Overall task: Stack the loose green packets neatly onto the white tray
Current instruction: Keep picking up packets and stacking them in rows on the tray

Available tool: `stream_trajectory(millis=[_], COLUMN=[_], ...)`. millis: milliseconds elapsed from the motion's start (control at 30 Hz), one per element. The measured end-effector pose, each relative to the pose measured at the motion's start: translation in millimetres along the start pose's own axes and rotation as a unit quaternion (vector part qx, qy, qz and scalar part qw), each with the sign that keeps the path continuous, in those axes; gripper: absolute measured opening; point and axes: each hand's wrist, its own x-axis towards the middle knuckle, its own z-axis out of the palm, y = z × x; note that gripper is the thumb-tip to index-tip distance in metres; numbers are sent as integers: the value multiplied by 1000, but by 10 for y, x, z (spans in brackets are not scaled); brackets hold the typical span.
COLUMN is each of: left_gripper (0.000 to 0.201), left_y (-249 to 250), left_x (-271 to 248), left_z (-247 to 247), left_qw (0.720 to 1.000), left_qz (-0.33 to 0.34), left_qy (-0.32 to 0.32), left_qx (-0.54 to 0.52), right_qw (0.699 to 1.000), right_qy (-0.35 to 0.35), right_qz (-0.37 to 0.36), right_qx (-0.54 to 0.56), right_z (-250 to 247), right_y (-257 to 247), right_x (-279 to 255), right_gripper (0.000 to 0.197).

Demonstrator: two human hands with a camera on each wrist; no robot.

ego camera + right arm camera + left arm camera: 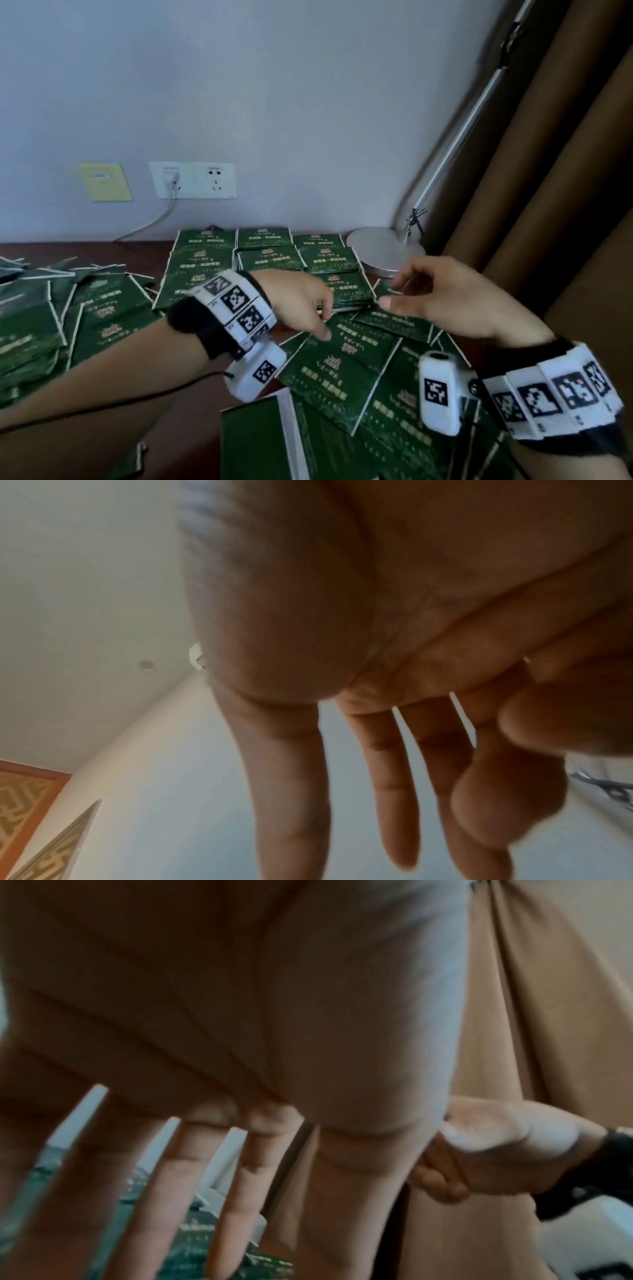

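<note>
Loose green packets (356, 346) with gold print lie overlapping on the dark table in front of me. Neat stacks of the same packets (270, 260) stand in rows against the wall; whatever tray bears them is hidden. My left hand (323, 322) reaches down over the loose packets, one fingertip touching the topmost. In the left wrist view its fingers (236, 1191) are straight and spread above green packets (198, 1240). My right hand (388, 291) hovers just right of it, near the front right stack, holding nothing. Its fingers (387, 791) hang relaxed in the right wrist view.
A large heap of packets (41, 329) covers the table's left side. A round metal lamp base (383, 250) stands right of the stacks, brown curtains (548, 205) behind it. A green box with a white side (253, 442) lies at the near edge. Wall sockets (193, 180) hold a plugged cable.
</note>
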Motion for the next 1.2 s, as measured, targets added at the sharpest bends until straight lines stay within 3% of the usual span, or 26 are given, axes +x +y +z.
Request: stream_trajectory(millis=[67,233,400,600,767,867,967,1100,1200], left_gripper=[56,86,99,94,90,77,64,59,57], left_y=[-17,5,-10,-39,-42,-37,-41,-65,-121], left_x=[-86,-88,-53,21,74,84,82,69,40], left_z=[217,488,486,519,584,594,601,572,514], left_qw=[1000,998,999,997,993,989,985,978,965], left_qz=[-13,-26,-26,-18,0,20,40,73,99], left_qy=[-13,-5,-16,-15,-12,8,17,7,6], left_qx=[-13,-53,-35,-71,-120,-148,-168,-193,-244], right_qw=[998,985,959,957,960,965,934,917,925], right_qy=[-48,-53,-73,-31,15,79,147,165,180], right_qz=[29,144,224,258,268,247,219,169,142], right_qx=[-21,-75,-154,-132,-79,43,242,321,304], right_z=[62,238,324,529,633,707,812,938,925], right_y=[85,464,630,647,581,617,628,541,502], right_x=[-187,-413,-665,-724,-770,-838,-955,-1050,-1045], right_gripper=[34,45,57,71,70,61,53,60,59])
